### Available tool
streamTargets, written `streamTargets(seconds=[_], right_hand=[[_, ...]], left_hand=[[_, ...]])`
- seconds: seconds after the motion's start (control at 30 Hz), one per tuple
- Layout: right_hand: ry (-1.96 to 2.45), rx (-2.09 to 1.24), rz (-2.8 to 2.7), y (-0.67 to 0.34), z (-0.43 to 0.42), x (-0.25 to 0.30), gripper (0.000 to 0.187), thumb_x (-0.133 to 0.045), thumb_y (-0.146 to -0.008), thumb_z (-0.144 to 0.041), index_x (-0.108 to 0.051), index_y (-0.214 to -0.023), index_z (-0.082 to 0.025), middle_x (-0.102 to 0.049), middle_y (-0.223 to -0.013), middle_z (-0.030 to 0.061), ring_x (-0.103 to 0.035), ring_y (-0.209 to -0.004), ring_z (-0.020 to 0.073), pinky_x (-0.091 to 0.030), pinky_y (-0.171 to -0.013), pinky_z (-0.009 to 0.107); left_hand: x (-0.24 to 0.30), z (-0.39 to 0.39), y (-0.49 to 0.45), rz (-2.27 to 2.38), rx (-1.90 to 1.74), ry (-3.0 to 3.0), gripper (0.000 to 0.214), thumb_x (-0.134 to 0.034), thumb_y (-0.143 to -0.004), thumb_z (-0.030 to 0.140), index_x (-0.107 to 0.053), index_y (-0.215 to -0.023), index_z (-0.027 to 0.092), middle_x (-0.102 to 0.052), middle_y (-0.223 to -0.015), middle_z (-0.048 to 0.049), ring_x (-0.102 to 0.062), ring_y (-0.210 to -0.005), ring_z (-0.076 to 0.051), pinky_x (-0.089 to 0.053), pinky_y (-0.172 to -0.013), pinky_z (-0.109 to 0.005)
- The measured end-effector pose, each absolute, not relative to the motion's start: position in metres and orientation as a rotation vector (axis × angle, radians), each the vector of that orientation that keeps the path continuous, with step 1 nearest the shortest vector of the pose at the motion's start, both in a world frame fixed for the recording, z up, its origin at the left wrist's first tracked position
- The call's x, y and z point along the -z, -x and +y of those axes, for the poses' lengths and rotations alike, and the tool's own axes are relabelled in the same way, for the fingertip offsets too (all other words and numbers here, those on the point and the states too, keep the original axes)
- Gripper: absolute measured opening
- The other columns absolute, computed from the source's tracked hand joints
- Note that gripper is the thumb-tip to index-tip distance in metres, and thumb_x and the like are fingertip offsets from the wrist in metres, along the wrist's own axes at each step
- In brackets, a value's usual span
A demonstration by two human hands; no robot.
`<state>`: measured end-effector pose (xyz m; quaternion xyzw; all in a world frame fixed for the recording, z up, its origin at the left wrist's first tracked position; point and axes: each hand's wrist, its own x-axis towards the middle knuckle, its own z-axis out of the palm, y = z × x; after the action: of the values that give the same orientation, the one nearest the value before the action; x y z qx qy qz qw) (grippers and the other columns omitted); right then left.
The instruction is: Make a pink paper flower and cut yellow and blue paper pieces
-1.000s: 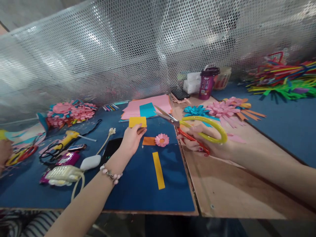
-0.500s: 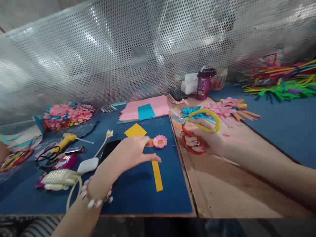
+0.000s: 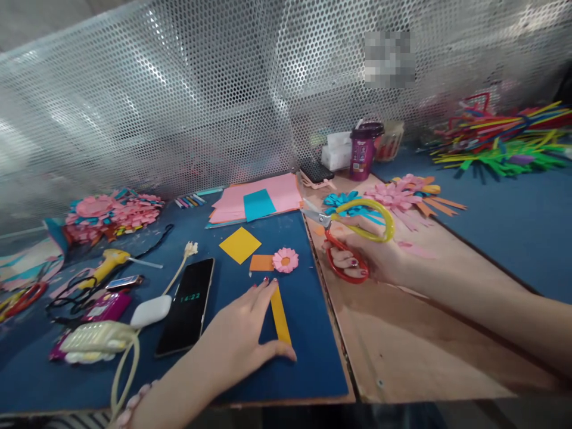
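My left hand (image 3: 243,333) reaches over the blue board with thumb and fingers spread around a yellow paper strip (image 3: 280,316). The fingertips are at the strip's upper end and the thumb at its lower end. Just beyond lie a pink paper flower (image 3: 285,260), a small orange paper piece (image 3: 262,263) and a yellow paper square (image 3: 240,245). In my right hand (image 3: 361,253) is a pair of scissors (image 3: 328,220) with one yellow and one red handle loop. Their blades point left, above the bare wooden part of the table.
A black phone (image 3: 187,307), a white case (image 3: 152,311), a power strip (image 3: 96,336) and a yellow glue gun (image 3: 107,265) lie to the left. Pink sheets (image 3: 223,199) are stacked behind. A purple cup (image 3: 361,156) stands by the perforated metal screen (image 3: 223,107). Paper flowers (image 3: 388,196) lie at right.
My left hand has moved down from near the flower to the yellow strip, uncovering the orange piece, the yellow square and the phone. My right hand still holds the scissors.
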<state>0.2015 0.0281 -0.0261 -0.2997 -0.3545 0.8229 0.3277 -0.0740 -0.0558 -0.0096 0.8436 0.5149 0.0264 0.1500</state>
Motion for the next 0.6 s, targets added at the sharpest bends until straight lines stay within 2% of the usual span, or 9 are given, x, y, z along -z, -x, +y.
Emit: streamTargets(seconds=[0.2, 0.37, 0.47, 0.6], right_hand=[[0.758, -2.131, -0.942, -0.202, 0.028, 0.028, 0.035, -0.046, -0.083, -0.049, -0.049, -0.078, -0.014, -0.029, -0.06, -0.0036, -0.025, -0.049, 0.0073, -0.023, -0.04, 0.017], [0.769, -2.156, -0.916, -0.202, 0.03, 0.029, 0.037, -0.044, -0.082, -0.051, -0.051, -0.079, -0.015, -0.029, -0.06, -0.0034, -0.027, -0.049, 0.0083, -0.026, -0.037, 0.017], [0.777, -2.171, -0.888, -0.203, 0.031, 0.03, 0.044, -0.041, -0.082, -0.056, -0.052, -0.08, -0.014, -0.03, -0.059, -0.0032, -0.028, -0.048, 0.0081, -0.027, -0.036, 0.017], [0.769, -2.181, -0.864, -0.203, 0.031, 0.029, 0.045, -0.04, -0.083, -0.057, -0.052, -0.08, -0.013, -0.031, -0.06, -0.0029, -0.029, -0.048, 0.0073, -0.027, -0.038, 0.016]], left_hand=[[0.013, -0.055, 0.076, 1.47, -0.092, -2.433, 0.091, -0.056, -0.066, 0.072, -0.041, -0.138, 0.018, -0.045, -0.14, -0.0151, -0.042, -0.128, -0.036, -0.036, -0.104, -0.051], [-0.006, -0.061, 0.074, 1.461, -0.164, -2.431, 0.07, -0.058, -0.074, 0.062, -0.047, -0.131, 0.023, -0.054, -0.134, -0.0089, -0.05, -0.123, -0.03, -0.039, -0.102, -0.046], [-0.029, -0.056, 0.074, 1.416, -0.231, -2.387, 0.058, -0.062, -0.073, 0.058, -0.054, -0.119, 0.025, -0.062, -0.123, -0.0056, -0.059, -0.11, -0.026, -0.046, -0.094, -0.039], [-0.05, -0.025, 0.071, 1.319, -0.326, -2.339, 0.055, -0.069, -0.067, 0.055, -0.058, -0.112, 0.026, -0.066, -0.111, -0.0028, -0.062, -0.099, -0.022, -0.048, -0.088, -0.035]])
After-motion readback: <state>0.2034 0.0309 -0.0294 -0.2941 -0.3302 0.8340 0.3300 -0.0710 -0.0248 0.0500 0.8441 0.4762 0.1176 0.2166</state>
